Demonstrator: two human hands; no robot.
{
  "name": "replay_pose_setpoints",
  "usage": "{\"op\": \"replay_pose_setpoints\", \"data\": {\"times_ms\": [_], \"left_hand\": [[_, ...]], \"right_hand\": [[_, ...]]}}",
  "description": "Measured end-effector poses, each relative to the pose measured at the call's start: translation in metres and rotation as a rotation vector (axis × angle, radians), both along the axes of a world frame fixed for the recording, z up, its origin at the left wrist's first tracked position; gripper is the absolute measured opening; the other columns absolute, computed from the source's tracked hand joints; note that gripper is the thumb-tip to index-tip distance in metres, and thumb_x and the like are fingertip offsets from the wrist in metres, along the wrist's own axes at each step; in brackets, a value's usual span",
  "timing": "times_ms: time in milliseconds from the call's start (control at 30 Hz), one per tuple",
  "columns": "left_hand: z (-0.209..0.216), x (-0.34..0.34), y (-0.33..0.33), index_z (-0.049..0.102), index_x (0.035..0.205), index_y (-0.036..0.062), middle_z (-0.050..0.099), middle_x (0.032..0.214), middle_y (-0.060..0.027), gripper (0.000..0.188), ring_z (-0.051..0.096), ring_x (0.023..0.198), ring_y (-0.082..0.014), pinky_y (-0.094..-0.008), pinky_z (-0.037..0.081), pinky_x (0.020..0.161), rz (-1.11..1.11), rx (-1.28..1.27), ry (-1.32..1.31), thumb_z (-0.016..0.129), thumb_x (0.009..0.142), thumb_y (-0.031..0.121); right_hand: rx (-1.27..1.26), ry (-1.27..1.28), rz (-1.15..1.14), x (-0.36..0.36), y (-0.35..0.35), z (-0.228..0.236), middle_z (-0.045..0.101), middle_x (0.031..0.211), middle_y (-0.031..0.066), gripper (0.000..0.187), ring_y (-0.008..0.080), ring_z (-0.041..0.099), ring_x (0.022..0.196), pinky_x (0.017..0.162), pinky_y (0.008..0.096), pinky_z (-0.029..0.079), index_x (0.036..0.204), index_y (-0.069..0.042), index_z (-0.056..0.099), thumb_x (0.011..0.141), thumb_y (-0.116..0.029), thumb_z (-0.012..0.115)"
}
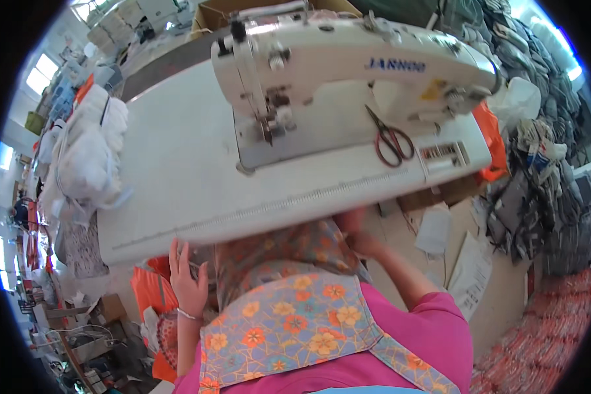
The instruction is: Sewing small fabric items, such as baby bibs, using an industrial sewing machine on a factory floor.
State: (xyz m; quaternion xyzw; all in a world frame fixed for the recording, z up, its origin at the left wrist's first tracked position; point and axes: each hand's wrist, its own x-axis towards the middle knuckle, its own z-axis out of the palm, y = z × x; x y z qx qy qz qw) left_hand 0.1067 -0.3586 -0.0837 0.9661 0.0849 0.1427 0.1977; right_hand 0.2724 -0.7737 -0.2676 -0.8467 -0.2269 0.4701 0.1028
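Note:
My left hand [189, 284] is raised at the front edge of the white sewing table [171, 177], its fingers apart and nothing in them. Its fingertips come up to the table's edge; whether they touch it I cannot tell. My right hand [362, 244] is low beside my lap, just under the table edge, smeared by motion, with its fingers hidden. Next to it is a blurred reddish patch I cannot make out. A white sewing machine [348, 62] stands on the table. Scissors [391, 139] with dark red handles lie on its bed, points toward the machine.
White fluffy bundles [88, 154] hang over the table's left end. Orange fabric [152, 292] is below on the left, and an orange bag [491, 141] hangs at the right end. Grey garments [538, 190] are heaped on the right, above red-and-white bundles [545, 341]. Paper sheets [469, 276] lie on the floor.

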Motion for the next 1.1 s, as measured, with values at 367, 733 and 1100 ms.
{"op": "replay_pose_setpoints", "data": {"times_ms": [367, 733, 1100], "left_hand": [[0.011, -0.032, -0.026, 0.045, 0.134, 0.0012, 0.03, 0.149, -0.0187, 0.052, 0.053, 0.119, -0.034, -0.0372, 0.049, 0.094, -0.029, -0.081, -0.19, 0.062, 0.085, 0.005], [0.01, -0.016, 0.003, 0.046, 0.134, 0.0023, 0.033, 0.148, -0.0194, 0.049, 0.043, 0.129, -0.0356, -0.0387, 0.042, 0.1, 0.092, 0.141, -0.128, 0.06, 0.089, 0.011], [0.01, 0.117, 0.036, 0.048, 0.133, 0.003, 0.041, 0.143, -0.0211, 0.049, 0.042, 0.128, -0.0382, -0.0455, 0.031, 0.108, 0.011, 0.246, 0.006, 0.056, 0.091, 0.028]], "right_hand": [[0.487, -1.214, -0.605, 0.092, -0.014, 0.201, 0.066, 0.102, 0.0111, 0.026, 0.0275, 0.064, 0.093, 0.081, 0.0366, 0.049, 0.107, -0.006, 0.065, 0.084, -0.019, 0.065], [0.471, -1.293, -0.541, 0.11, -0.015, 0.179, 0.065, 0.106, 0.0094, 0.021, 0.0315, 0.061, 0.1, 0.085, 0.0394, 0.048, 0.104, -0.008, 0.065, 0.083, -0.01, 0.063], [0.506, -1.273, -0.515, 0.122, -0.008, 0.181, 0.064, 0.111, 0.0118, 0.02, 0.0299, 0.06, 0.104, 0.092, 0.0357, 0.046, 0.105, -0.004, 0.064, 0.085, -0.002, 0.061]]}}
